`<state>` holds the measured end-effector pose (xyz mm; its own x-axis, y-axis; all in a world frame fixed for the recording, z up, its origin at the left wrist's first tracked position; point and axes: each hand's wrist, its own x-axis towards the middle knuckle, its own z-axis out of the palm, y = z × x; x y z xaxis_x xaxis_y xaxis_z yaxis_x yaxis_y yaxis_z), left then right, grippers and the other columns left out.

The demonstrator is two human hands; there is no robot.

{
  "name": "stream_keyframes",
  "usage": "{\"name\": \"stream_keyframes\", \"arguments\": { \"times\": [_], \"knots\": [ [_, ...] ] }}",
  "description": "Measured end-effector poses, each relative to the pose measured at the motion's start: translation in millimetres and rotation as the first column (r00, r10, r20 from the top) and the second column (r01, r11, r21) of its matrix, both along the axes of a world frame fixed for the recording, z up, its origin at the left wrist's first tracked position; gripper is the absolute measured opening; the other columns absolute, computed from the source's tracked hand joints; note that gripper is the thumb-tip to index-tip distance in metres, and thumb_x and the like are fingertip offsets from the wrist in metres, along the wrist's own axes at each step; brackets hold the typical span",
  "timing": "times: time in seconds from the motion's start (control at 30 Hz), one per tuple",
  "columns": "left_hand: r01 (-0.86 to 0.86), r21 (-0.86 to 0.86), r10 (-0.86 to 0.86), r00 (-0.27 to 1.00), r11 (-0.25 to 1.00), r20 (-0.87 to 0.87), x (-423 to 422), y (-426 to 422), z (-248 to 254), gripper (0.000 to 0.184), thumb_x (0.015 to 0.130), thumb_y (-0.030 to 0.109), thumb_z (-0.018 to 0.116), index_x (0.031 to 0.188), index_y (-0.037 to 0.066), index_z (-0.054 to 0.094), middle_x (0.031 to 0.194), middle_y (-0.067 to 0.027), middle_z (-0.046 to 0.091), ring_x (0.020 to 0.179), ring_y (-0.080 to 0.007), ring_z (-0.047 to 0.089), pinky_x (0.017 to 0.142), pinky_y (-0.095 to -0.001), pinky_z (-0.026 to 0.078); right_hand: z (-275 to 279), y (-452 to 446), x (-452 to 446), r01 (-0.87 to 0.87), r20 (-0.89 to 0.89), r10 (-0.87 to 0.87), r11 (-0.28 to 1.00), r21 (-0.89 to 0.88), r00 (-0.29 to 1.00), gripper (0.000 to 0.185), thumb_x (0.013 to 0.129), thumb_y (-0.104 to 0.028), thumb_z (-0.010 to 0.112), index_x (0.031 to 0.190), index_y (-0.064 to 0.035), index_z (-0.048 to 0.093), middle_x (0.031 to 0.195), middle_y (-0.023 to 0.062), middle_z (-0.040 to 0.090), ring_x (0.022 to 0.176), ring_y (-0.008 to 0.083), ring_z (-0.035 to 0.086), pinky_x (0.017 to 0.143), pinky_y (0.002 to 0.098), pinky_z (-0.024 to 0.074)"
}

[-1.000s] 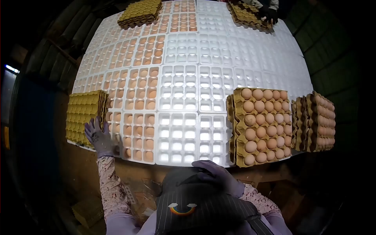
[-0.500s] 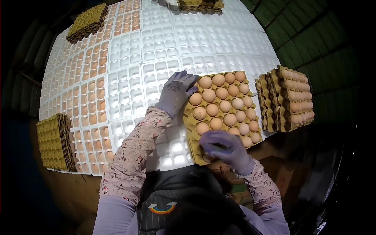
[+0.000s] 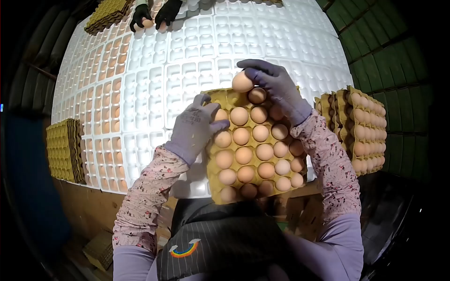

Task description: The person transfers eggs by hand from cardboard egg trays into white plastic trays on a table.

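Right hand (image 3: 280, 90) moved forward, pinching egg (image 3: 242, 82); left hand (image 3: 191, 126) half-hides tray egg (image 3: 220, 115), grip unclear

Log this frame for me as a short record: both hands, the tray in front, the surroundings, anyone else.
Right hand: gloved, holding an egg over the far end of the egg tray
Left hand: gloved, at the tray's left edge beside eggs; whether it grips one is unclear
Egg tray state: mostly filled, bare cups at the far end
White trays: eggs in those at left, empty cells mid-table
Left stack: yellowish trays
Right stack: trays bearing eggs
Co-worker: black-gloved hands at eggs, far side
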<state>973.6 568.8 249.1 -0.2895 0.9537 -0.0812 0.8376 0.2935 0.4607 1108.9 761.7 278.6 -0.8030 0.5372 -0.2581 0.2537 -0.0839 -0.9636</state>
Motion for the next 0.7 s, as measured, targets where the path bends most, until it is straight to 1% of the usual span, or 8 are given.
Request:
{"name": "stream_keyframes", "arguments": {
  "times": [0.07,0.1,0.17,0.23,0.33,0.43,0.5,0.7],
  "knots": [
    [-0.267,-0.041,0.23,0.728,0.963,0.646,-14.4,-11.2,1.9,0.047,0.093,0.032,0.071,0.127,0.001,0.061,0.113,-0.0114,0.066,0.091,-0.02,0.069,0.076,-0.0323,0.057,21.6,5.2,6.5,0.024,-0.023,-0.032,0.958,-0.286,0.999,0.031,0.096,-0.033,0.06,0.112,-0.0082,0.071,0.103,0.0005,0.069,0.094,0.0117,0.062,0.082,0.0277,0.0521],
    [-0.313,-0.14,0.248,0.339,0.939,0.907,-21.7,-20.3,16.0,0.038,0.097,0.025,0.062,0.127,0.002,0.062,0.11,-0.0116,0.07,0.095,-0.0183,0.069,0.076,-0.0297,0.055,20.4,7.7,3.0,-0.167,0.1,0.17,0.985,-0.045,0.98,0.034,0.095,-0.035,0.062,0.115,-0.0084,0.07,0.104,0.0027,0.07,0.096,0.0153,0.064,0.083,0.0301,0.0524],
    [-0.314,-0.152,0.252,0.307,0.937,0.918,-22.5,-43.5,36.3,0.032,0.097,0.021,0.06,0.122,0.003,0.066,0.117,-0.0081,0.067,0.099,-0.0142,0.068,0.074,-0.0264,0.054,24.5,0.3,-4.3,-0.576,0.458,0.39,0.715,0.396,0.799,0.04,0.093,-0.038,0.064,0.119,-0.0084,0.069,0.106,0.0074,0.07,0.099,0.0227,0.068,0.086,0.0352,0.0531],
    [-0.193,0.12,0.071,0.76,0.974,0.646,-4.5,-69.2,19.2,0.027,0.094,0.02,0.065,0.118,0.009,0.071,0.135,-0.012,0.057,0.106,-0.0198,0.066,0.078,-0.0306,0.056,4.8,-20.6,-7.5,-0.842,0.807,0.239,0.133,0.524,0.54,0.049,0.087,-0.045,0.07,0.119,-0.0076,0.069,0.111,0.014,0.071,0.104,0.0298,0.068,0.089,0.0415,0.0528],
    [-0.027,0.05,0.024,0.997,0.998,0.071,51.9,-82.8,20.1,0.038,0.086,0.034,0.074,0.118,0.015,0.067,0.141,-0.0154,0.05,0.103,-0.0308,0.062,0.082,-0.0396,0.056,10.8,-26.5,-8.6,-0.884,0.853,0.239,0.186,0.428,0.464,0.052,0.085,-0.041,0.071,0.127,-0.01,0.065,0.118,0.0158,0.066,0.105,0.0293,0.067,0.091,0.0402,0.0529],
    [-0.034,0.015,0.036,0.982,0.999,-0.186,78.6,-80.2,10.6,0.051,0.078,0.043,0.077,0.117,0.014,0.061,0.145,-0.0118,0.044,0.096,-0.0281,0.057,0.076,-0.0398,0.055,35.2,-5.7,17.4,-0.371,0.349,0.36,0.928,-0.037,0.865,0.042,0.083,-0.021,0.069,0.122,-0.0061,0.066,0.113,0.0101,0.067,0.096,0.0249,0.067,0.091,0.0342,0.0514],
    [-0.058,-0.054,0.038,0.946,0.997,-0.322,81.7,-74.5,12.9,0.052,0.076,0.042,0.078,0.116,0.013,0.061,0.143,-0.0088,0.046,0.093,-0.0252,0.056,0.072,-0.0362,0.054,26.2,-0.2,32.5,-0.415,-0.001,0.416,0.909,-0.042,0.91,0.041,0.084,-0.018,0.068,0.124,-0.0098,0.065,0.117,0.0077,0.062,0.096,0.0203,0.064,0.09,0.0316,0.0508],
    [-0.038,-0.03,0.024,0.924,0.999,-0.382,67.0,-78.4,5.0,0.044,0.082,0.037,0.073,0.114,0.008,0.065,0.137,-0.0124,0.053,0.095,-0.0216,0.056,0.073,-0.0314,0.053,-9.0,-73.5,44.3,-0.604,0.618,0.12,-0.135,0.785,0.777,0.023,0.082,-0.031,0.073,0.094,-0.0116,0.071,0.137,0.0116,0.051,0.112,0.0309,0.057,0.079,0.0447,0.0537]
  ]
}}
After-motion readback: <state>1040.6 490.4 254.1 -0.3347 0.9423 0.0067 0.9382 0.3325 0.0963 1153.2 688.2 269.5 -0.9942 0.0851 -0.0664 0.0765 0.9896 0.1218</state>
